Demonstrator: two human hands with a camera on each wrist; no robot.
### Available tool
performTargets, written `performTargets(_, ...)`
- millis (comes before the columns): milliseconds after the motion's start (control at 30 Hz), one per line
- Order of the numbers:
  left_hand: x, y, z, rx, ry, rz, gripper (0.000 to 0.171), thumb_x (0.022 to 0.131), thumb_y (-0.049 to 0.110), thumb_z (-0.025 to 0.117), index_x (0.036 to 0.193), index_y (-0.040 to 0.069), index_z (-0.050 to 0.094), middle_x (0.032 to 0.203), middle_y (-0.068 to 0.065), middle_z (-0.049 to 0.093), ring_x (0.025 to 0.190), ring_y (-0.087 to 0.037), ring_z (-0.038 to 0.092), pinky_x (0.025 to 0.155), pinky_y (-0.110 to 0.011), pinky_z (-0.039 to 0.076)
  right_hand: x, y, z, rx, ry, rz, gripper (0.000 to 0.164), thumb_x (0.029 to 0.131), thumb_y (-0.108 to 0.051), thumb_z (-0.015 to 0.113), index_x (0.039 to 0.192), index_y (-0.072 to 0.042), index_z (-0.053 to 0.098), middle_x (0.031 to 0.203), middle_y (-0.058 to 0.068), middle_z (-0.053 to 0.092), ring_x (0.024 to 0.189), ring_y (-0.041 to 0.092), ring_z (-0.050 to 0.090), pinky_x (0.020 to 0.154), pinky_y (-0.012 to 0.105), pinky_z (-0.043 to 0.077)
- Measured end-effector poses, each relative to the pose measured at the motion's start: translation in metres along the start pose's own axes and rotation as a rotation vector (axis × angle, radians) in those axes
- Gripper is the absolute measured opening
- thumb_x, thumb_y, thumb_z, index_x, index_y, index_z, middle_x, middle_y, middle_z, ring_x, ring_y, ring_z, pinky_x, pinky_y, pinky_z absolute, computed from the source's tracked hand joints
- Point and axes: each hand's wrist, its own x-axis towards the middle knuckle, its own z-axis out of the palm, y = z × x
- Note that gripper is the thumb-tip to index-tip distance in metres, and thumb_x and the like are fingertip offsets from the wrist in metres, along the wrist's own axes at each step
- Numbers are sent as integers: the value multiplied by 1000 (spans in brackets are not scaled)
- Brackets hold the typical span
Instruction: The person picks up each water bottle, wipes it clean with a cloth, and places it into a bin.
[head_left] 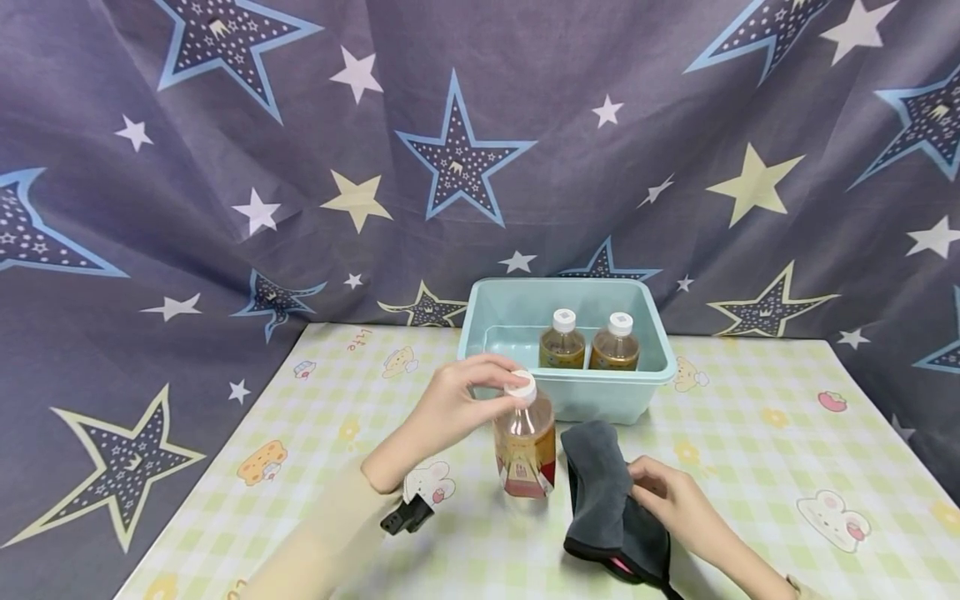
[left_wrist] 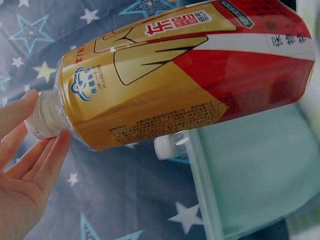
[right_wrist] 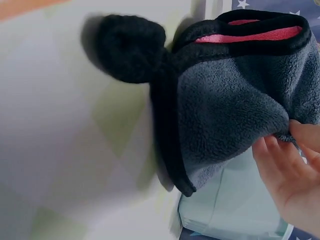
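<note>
My left hand (head_left: 448, 410) pinches the white cap of a drink bottle (head_left: 527, 457) between thumb and fingers. In the left wrist view the bottle's gold and red label (left_wrist: 150, 75) shows clearly, and the cap sits on its neck. Whether its base touches the table is hard to tell. To the right, my right hand (head_left: 678, 504) pinches a fold of a dark grey fleece cloth (head_left: 598, 487). Black trim edges this cloth, and a pink inner side (right_wrist: 250, 36) shows through its opening. A black rounded piece (right_wrist: 132, 47) hangs at one corner in the right wrist view.
A pale blue plastic bin (head_left: 600, 400) stands behind the bottle, near the table's back edge. Two similar bottles, one left (head_left: 562, 343) and one right (head_left: 615, 346), stand in its right part. A checked tablecloth (head_left: 300, 517) covers the table; a starry curtain (head_left: 600, 192) hangs behind.
</note>
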Motion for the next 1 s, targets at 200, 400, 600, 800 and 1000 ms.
performTargets(200,18,10,-20,-1,22,-28,14,73,7,71,86,2,68,93,-6,63,87,-13,60,76,-24,51,-3,-4,-5,-45,56,-48,8,83,-4,58,90,-9,61,87,2,62,79,0,58,62,23,51)
performTargets(400,37,17,-37,-5,29,-2,15,73,5,71,87,0,68,92,-7,63,84,-13,60,74,-25,52,-5,-6,-10,-73,131,-85,12,80,0,61,88,-9,62,84,-3,62,75,0,57,57,23,50)
performTargets(600,57,23,-51,15,37,-24,16,74,6,70,89,1,67,92,-5,64,83,-11,59,72,-25,52,-6,-8,-18,-71,153,-130,17,78,4,61,87,-10,62,85,-4,61,74,1,58,59,23,51)
performTargets(800,76,28,-63,16,27,-53,16,76,6,68,91,1,66,94,-6,63,83,-10,59,74,-25,51,-8,-11,-26,-88,165,-143,17,78,4,61,88,-10,62,86,-6,60,74,2,58,60,22,51)
performTargets(1000,92,28,-70,17,28,-86,19,77,5,67,95,-1,65,94,-9,63,82,-11,60,75,-25,51,-9,-13,-32,-92,170,-170,18,78,6,60,88,-9,62,86,-9,61,74,1,59,59,20,50)
